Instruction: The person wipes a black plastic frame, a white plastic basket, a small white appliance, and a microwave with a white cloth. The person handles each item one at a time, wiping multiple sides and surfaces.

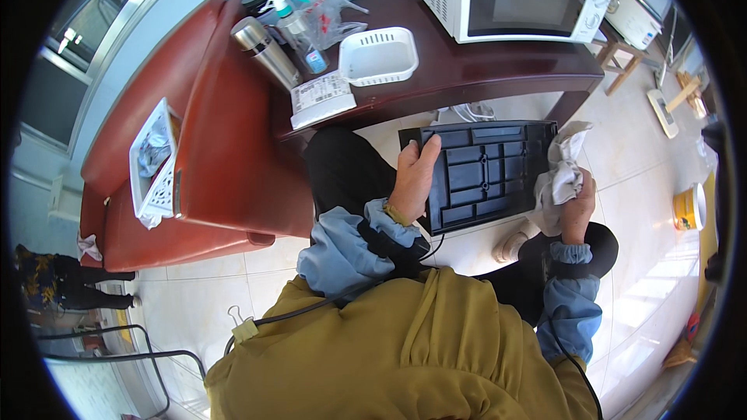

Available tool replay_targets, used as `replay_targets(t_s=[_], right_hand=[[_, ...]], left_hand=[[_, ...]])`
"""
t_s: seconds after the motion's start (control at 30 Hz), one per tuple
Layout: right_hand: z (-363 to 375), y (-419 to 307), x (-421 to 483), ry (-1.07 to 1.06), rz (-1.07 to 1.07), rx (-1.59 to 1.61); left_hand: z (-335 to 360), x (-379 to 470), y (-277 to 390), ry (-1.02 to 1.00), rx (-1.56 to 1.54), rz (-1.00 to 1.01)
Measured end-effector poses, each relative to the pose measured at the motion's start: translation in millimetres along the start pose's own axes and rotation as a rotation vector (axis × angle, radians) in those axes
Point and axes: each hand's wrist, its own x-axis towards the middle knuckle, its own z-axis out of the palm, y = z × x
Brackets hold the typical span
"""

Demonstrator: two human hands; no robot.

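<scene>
A black plastic panel (pixel 481 172) with a ribbed, gridded face is held up above my lap. My left hand (pixel 413 178) grips its left edge, thumb lying over the ribbed face. In my right hand (pixel 576 210) is a crumpled whitish cloth (pixel 557 178), pressed against the panel's right edge. The fingers of my right hand are partly hidden by the cloth. The far side of the panel cannot be seen.
A dark red wooden table (pixel 432 67) stands ahead, bearing a white microwave (pixel 525 0), white plastic basket (pixel 378 57), spray bottle (pixel 300 29), steel flask (pixel 265 52) and packet (pixel 322 99). A red leather armchair (pixel 233 157) is at left; a yellow bucket (pixel 688 208) at right. Another person (pixel 70 277) stands far left.
</scene>
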Motion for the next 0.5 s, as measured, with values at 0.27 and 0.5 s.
replay_targets(t_s=[0.27, 0.5], right_hand=[[18, -130, -54, -0.306, -0.228, 0.448], [-8, -131, -42, -0.267, -0.548, 0.381]], left_hand=[[21, -4, 5, 0.015, -0.061, 0.189], [16, -9, 30, -0.092, -0.069, 0.369]])
